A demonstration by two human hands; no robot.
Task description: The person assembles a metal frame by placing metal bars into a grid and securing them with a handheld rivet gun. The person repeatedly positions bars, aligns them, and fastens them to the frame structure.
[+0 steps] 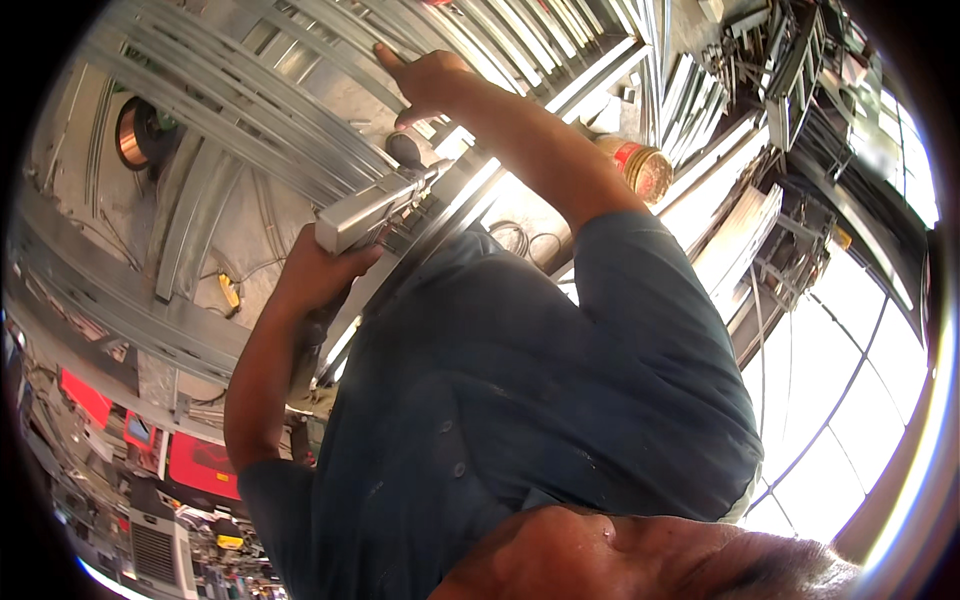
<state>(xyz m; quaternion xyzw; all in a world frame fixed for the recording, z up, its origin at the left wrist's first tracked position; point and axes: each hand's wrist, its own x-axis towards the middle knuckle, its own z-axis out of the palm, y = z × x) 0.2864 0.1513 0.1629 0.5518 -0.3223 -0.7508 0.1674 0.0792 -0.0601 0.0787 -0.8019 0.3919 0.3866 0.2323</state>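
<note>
Copper-coloured wire spool (131,134) and small yellow object (230,293) at left, red-banded round container (646,172) at right.

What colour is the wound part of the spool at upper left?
The spool's wound part is shiny copper-orange, seen best in the head view.

From my end I can read no words, numbers or signs. A red label (626,156) on the round, golden-brown can (651,178) is too small and blurred to make out, and so is a little yellow patch (222,477) on the glossy, flat red panel (195,462).
</note>
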